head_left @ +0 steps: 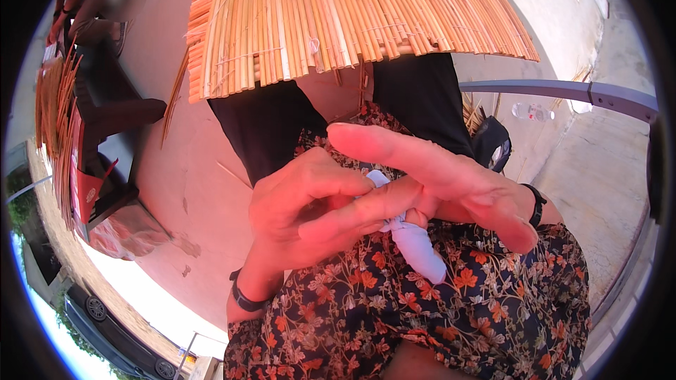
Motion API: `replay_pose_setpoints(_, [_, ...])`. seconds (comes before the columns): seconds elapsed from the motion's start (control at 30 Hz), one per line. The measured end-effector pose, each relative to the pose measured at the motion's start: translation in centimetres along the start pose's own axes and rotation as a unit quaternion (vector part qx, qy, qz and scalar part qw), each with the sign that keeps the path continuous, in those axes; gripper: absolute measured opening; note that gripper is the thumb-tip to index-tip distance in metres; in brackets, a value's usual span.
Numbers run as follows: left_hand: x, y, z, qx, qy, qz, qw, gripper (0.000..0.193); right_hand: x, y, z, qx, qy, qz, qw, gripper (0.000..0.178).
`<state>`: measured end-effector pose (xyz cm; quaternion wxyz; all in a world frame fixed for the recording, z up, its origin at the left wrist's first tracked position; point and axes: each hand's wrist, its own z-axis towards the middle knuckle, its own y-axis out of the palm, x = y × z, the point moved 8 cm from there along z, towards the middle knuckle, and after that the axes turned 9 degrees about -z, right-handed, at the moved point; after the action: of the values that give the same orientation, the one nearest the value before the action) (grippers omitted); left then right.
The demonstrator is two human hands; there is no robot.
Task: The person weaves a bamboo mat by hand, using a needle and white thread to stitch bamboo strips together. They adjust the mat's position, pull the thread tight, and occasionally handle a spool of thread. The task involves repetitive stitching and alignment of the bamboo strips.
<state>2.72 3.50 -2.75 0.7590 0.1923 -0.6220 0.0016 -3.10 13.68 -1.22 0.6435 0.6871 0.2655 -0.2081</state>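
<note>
My left hand [303, 204] and my right hand [458, 186] meet above my lap, over dark floral clothing [366, 281]. Between them is a white cloth strip [420, 252], knotted and wrapped into a finger-like shape that points down. It seems to cover a finger, but I cannot tell whose. My left fingers are bent and closed at the knot. On the right hand one long finger stretches left and the thumb stands apart, while other fingers press in at the cloth. Just beyond the hands, a mat of tied reeds [352, 17] lies over my dark-trousered knees.
A dark bench-like piece of furniture [109, 102] stands at left with a bundle of reeds [56, 105]. Another person [98, 21] sits at the far left. A grey metal bar [549, 89], a plastic bottle [533, 111] and a black bag [491, 144] are at right.
</note>
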Motion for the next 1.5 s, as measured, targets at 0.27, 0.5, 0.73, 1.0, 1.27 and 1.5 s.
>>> replay_pose_setpoints(0.27, [10.2,4.4,1.6,-0.060,0.143,0.108,0.982,0.018,-4.6,5.9,-3.7,-0.209,-0.171,-0.202,0.941,0.131])
replay_pose_setpoints(0.5, [9.2,4.5,1.6,0.042,0.124,0.082,0.988,0.018,-4.5,5.4,-4.1,-0.226,-0.188,-0.237,0.926,0.119])
replay_pose_setpoints(0.73, [9.1,4.6,2.6,0.036,0.113,0.059,0.991,0.018,-4.8,5.3,-4.4,-0.227,-0.193,-0.244,0.923,0.107])
replay_pose_setpoints(1.0, [8.8,4.0,3.6,0.044,0.089,0.045,0.994,0.018,-5.1,4.8,-4.2,-0.230,-0.201,-0.245,0.920,0.094])
replay_pose_setpoints(1.27, [8.5,2.9,5.2,0.114,0.054,0.026,0.992,0.018,-5.7,4.0,-3.7,-0.231,-0.206,-0.244,0.919,0.081])
replay_pose_setpoints(1.5, [7.9,2.9,6.0,0.059,-0.015,0.032,0.998,0.019,-6.5,3.9,-3.2,-0.218,-0.212,-0.252,0.918,0.070])
